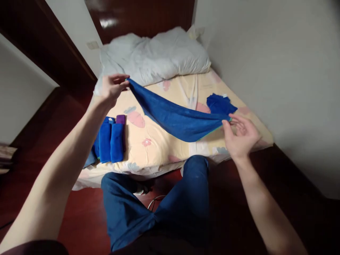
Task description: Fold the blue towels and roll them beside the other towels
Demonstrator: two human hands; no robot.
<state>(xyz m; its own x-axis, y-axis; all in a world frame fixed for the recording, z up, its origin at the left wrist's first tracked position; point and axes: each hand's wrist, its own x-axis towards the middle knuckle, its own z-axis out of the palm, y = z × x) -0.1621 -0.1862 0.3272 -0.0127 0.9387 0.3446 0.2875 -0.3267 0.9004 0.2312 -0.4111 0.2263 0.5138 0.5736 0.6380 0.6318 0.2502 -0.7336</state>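
A blue cloth (170,115) with a thin green edge hangs in the air over the bed, sagging between my two hands. My left hand (114,88) pinches its upper left corner between thumb and fingers. Lower and to the right, my right hand (240,134) is closed on the opposite corner. Folded blue cloths (111,141) lie side by side at the bed's left front, with a purple one (120,119) just behind them. Past my right hand, a crumpled blue cloth (221,103) rests on the sheet.
The low bed (148,145) has a pale yellow patterned sheet. A large grey-white pillow or quilt (159,55) lies at its head. Walls stand at the right and back left. My knees, in blue trousers (127,209), are at the front edge, above a dark red floor.
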